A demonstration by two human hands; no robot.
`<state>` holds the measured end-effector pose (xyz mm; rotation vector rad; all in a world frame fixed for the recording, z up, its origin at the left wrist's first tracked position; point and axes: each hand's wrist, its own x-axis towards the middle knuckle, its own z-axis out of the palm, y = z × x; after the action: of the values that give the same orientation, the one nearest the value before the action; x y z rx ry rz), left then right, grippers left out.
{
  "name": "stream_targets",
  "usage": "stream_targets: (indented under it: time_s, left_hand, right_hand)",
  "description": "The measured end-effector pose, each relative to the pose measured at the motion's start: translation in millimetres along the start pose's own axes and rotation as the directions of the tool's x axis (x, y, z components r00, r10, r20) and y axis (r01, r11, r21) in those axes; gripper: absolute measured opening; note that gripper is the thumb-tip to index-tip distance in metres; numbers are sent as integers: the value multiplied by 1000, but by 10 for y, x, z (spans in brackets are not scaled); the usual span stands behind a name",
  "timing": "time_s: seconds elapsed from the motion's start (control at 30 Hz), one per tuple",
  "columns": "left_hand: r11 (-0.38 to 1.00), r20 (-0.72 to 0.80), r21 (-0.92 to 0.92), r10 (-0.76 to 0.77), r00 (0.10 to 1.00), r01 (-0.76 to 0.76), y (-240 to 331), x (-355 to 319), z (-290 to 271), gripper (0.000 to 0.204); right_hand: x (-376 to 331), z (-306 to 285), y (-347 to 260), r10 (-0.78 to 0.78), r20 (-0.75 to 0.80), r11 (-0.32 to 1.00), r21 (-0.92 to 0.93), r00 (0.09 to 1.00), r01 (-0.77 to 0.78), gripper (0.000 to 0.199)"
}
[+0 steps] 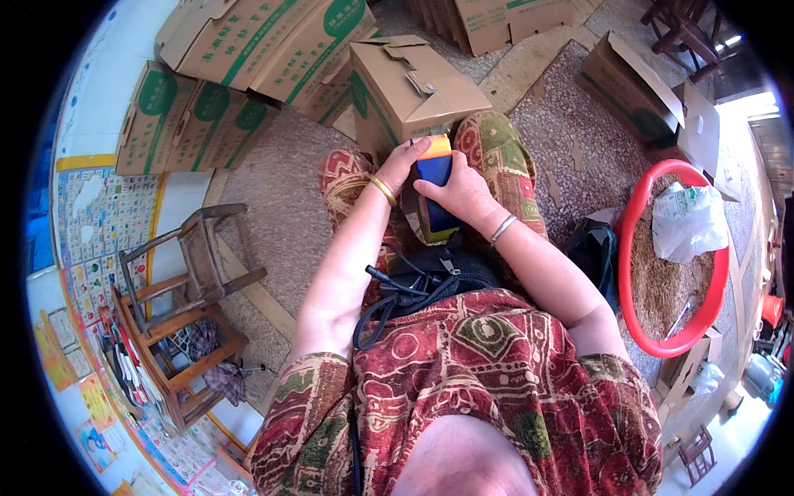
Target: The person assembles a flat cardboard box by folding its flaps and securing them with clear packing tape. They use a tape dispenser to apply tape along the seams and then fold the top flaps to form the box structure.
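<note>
Head view | left hand [405, 164] closed around the upper left side of a blue and orange tape dispenser [435, 169], just above frame centre | right hand [459, 192] wrapped over its right side, fingers pressed on the blue body | dispenser held over the lap, touching an open cardboard box [405, 91] | red hoop basin [670, 256] at right, wooden chair [190, 281] at left.

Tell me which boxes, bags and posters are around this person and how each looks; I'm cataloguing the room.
Open brown cardboard box: before the knees, flaps up, green print.
Stacked boxes: upper left, brown with green round marks.
Blue and orange tape dispenser: between left hand and right hand.
White plastic bag: inside the red basin.
Wall posters: left, colourful grids.
</note>
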<state>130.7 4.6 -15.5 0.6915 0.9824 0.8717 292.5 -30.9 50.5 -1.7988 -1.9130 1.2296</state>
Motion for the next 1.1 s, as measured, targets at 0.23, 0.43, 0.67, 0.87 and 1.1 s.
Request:
stream_targets:
  time_s: [0.23,0.43,0.67,0.87,1.1]
  left_hand:
    - [988,26,142,63,998,-66,-29,-1,-128,45]
    - [990,83,125,49,995,-59,-85,-39,-273,44]
    - [981,83,-195,-5,997,21,174,-280,-395,60]
    - [941,-25,-332,64,998,-69,409,-496,-401,61]
    - [953,-108,-282,88,990,-115,479,-695,-388,64]
  right_hand:
    - [-25,143,78,-66,-4,990,125,998,66,84]
    - [-83,216,77,-80,76,974,220,994,61,89]
    - [-123,248,-199,-103,130,919,391,986,45,84]
    - [-16,167,-475,-200,226,905,416,953,92,83]
    - [21,181,-495,-281,269,895,421,921,150,85]
